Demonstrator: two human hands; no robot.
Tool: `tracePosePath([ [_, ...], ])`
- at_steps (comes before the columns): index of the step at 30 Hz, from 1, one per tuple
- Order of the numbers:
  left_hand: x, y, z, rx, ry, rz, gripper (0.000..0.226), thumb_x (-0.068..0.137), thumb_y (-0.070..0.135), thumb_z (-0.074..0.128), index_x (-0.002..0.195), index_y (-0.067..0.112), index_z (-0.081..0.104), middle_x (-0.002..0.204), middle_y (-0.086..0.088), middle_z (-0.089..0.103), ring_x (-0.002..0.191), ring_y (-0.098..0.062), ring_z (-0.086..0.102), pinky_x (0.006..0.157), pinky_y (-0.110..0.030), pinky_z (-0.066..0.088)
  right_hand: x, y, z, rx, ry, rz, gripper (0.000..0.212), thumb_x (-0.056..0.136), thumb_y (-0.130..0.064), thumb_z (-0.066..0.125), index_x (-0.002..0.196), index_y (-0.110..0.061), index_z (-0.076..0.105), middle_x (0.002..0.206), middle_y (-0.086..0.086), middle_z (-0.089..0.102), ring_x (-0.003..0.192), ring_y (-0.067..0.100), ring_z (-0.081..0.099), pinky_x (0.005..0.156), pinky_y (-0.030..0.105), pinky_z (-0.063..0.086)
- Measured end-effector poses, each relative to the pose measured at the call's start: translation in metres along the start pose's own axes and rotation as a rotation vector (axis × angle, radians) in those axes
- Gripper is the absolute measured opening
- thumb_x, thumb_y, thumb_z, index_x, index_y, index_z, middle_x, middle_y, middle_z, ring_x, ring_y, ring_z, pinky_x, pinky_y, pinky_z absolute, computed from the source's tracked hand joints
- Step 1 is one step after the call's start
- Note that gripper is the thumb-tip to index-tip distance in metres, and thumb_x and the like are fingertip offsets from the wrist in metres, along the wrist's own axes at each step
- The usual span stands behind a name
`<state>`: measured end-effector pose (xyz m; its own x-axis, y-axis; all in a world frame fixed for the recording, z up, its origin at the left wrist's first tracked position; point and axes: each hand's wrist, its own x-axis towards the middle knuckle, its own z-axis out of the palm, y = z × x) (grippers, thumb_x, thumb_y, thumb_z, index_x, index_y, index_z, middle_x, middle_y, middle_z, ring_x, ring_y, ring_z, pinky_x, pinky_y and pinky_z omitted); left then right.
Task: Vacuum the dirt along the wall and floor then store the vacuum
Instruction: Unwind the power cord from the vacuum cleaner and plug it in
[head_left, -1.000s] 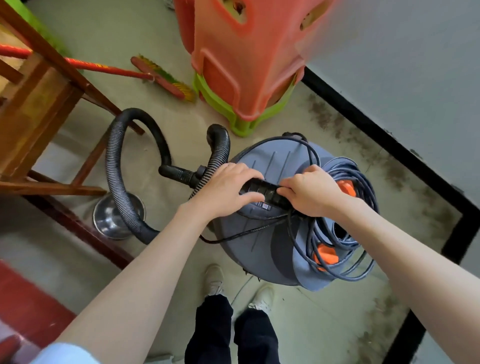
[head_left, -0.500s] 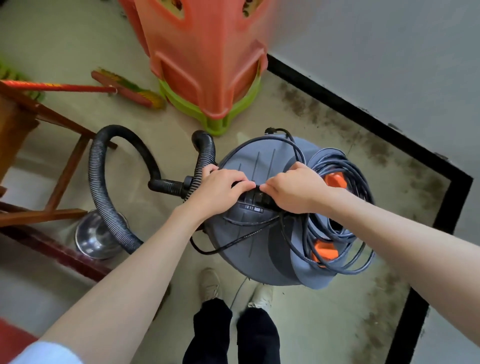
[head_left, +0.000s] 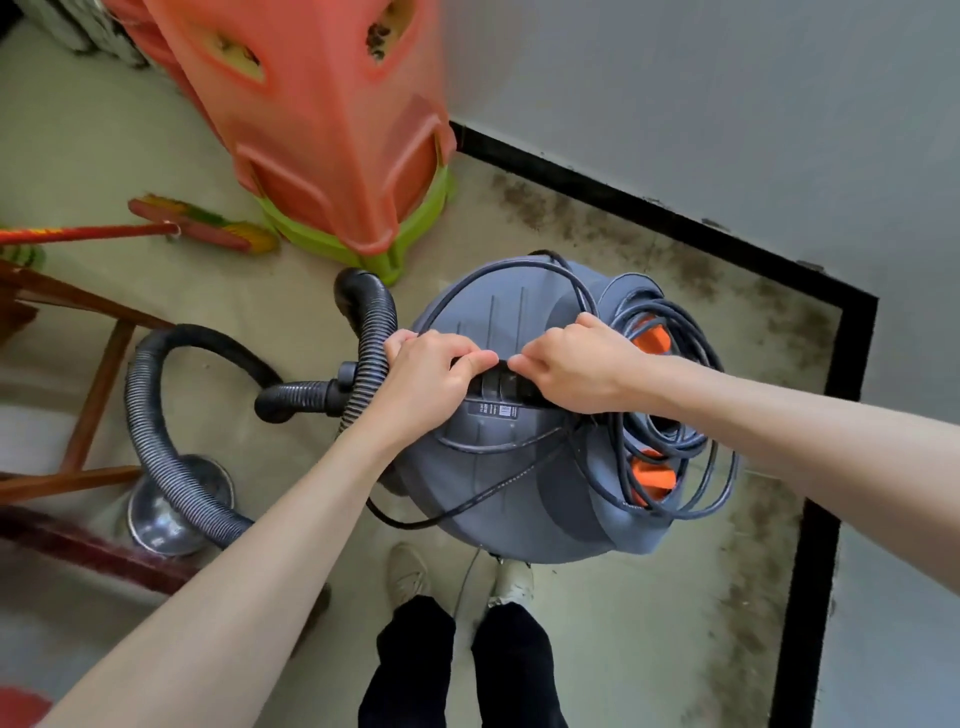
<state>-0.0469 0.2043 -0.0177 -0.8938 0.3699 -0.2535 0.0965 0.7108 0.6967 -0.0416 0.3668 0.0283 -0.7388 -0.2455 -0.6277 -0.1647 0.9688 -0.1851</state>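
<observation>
A: Where are the hands?
B: Mid-frame, the left hand (head_left: 423, 374) and right hand (head_left: 576, 369) both grip the black handle (head_left: 501, 384) on top of the grey vacuum (head_left: 498, 467)

A: Good hold?
B: Probably; the body looks bulky and heavy, so lift by that stiff handle. The floppy hose (head_left: 156, 431) at left and loose cord (head_left: 670, 415) at right may swing. Beyond it, upper middle, stacked stools (head_left: 322, 130) stand near the wall (head_left: 727, 93)

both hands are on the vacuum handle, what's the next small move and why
Probably lift and ease the vacuum toward the corner. Left hand and right hand both grip its top handle, the cord is coiled on it, and the corner floor beside it lies bare.
</observation>
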Motion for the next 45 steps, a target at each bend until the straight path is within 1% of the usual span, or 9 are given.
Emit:
tracePosePath([
  [3, -0.014, 0.029, -0.004, 0.008, 0.005, 0.031, 0.026, 0.096, 0.028, 0.050, 0.100, 0.016, 0.073, 0.088, 0.013, 0.059, 0.102, -0.014, 0.052, 0.102, -0.034, 0.018, -0.032, 0.005, -0.009, 0.035, 0.027, 0.006, 0.044, 0.106, -0.028, 0.027, 0.063, -0.024, 0.034, 0.065, -0.005, 0.042, 0.074, 0.026, 0.043, 0.099, 0.038, 0.030],
  [10, -0.051, 0.096, 0.016, 0.032, -0.010, 0.129, 0.025, 0.094, 0.029, 0.053, 0.096, 0.016, 0.074, 0.098, 0.003, 0.072, 0.101, -0.018, 0.058, 0.103, -0.040, 0.025, -0.119, 0.031, 0.000, 0.126, 0.096, 0.073, 0.047, 0.105, -0.031, 0.028, 0.062, -0.018, 0.039, 0.063, -0.003, 0.046, 0.059, 0.011, 0.038, 0.093, 0.036, 0.030],
  [18, -0.109, 0.150, 0.071, -0.026, -0.147, 0.287, 0.023, 0.093, 0.030, 0.056, 0.092, 0.017, 0.075, 0.087, 0.003, 0.072, 0.094, -0.018, 0.061, 0.104, -0.047, 0.028, -0.233, 0.047, 0.049, 0.227, 0.163, 0.251, 0.048, 0.105, -0.030, 0.030, 0.060, -0.017, 0.038, 0.061, -0.002, 0.044, 0.057, 0.013, 0.037, 0.084, 0.036, 0.030],
  [23, -0.149, 0.174, 0.121, -0.066, -0.269, 0.346, 0.023, 0.092, 0.030, 0.056, 0.091, 0.017, 0.075, 0.085, 0.004, 0.072, 0.092, -0.019, 0.061, 0.103, -0.048, 0.031, -0.291, 0.055, 0.100, 0.284, 0.181, 0.386, 0.048, 0.105, -0.030, 0.030, 0.060, -0.018, 0.036, 0.060, -0.004, 0.040, 0.057, 0.019, 0.036, 0.091, 0.039, 0.034],
  [26, -0.175, 0.186, 0.157, -0.058, -0.339, 0.344, 0.024, 0.093, 0.031, 0.056, 0.094, 0.016, 0.074, 0.087, 0.003, 0.071, 0.092, -0.020, 0.060, 0.101, -0.048, 0.034, -0.325, 0.065, 0.136, 0.330, 0.174, 0.423, 0.047, 0.106, -0.029, 0.029, 0.060, -0.020, 0.037, 0.061, -0.004, 0.042, 0.063, 0.023, 0.040, 0.092, 0.040, 0.035],
  [30, -0.213, 0.208, 0.210, -0.074, -0.411, 0.321, 0.024, 0.093, 0.031, 0.056, 0.094, 0.015, 0.074, 0.087, 0.001, 0.072, 0.094, -0.022, 0.060, 0.100, -0.048, 0.036, -0.369, 0.089, 0.187, 0.373, 0.129, 0.449, 0.047, 0.105, -0.031, 0.031, 0.063, -0.016, 0.042, 0.061, -0.003, 0.044, 0.057, 0.015, 0.037, 0.091, 0.040, 0.034],
  [36, -0.254, 0.222, 0.279, -0.074, -0.498, 0.254, 0.025, 0.093, 0.032, 0.055, 0.091, 0.016, 0.074, 0.073, 0.008, 0.064, 0.089, -0.021, 0.059, 0.098, -0.046, 0.038, -0.409, 0.120, 0.251, 0.340, 0.050, 0.433, 0.047, 0.105, -0.033, 0.031, 0.062, -0.018, 0.040, 0.060, -0.004, 0.042, 0.063, 0.021, 0.039, 0.098, 0.041, 0.034],
  [39, -0.266, 0.221, 0.306, -0.102, -0.534, 0.207, 0.024, 0.093, 0.032, 0.056, 0.090, 0.017, 0.074, 0.077, 0.005, 0.068, 0.091, -0.022, 0.059, 0.099, -0.046, 0.037, -0.420, 0.131, 0.275, 0.318, 0.001, 0.420, 0.047, 0.105, -0.033, 0.030, 0.062, -0.019, 0.040, 0.060, -0.004, 0.042, 0.059, 0.018, 0.037, 0.100, 0.042, 0.034],
  [45, -0.275, 0.220, 0.339, -0.110, -0.576, 0.176, 0.025, 0.093, 0.031, 0.055, 0.093, 0.016, 0.075, 0.084, 0.000, 0.072, 0.092, -0.021, 0.060, 0.099, -0.046, 0.037, -0.427, 0.147, 0.305, 0.256, -0.044, 0.378, 0.046, 0.105, -0.033, 0.027, 0.065, -0.019, 0.043, 0.061, -0.005, 0.043, 0.072, 0.027, 0.046, 0.099, 0.042, 0.035],
])
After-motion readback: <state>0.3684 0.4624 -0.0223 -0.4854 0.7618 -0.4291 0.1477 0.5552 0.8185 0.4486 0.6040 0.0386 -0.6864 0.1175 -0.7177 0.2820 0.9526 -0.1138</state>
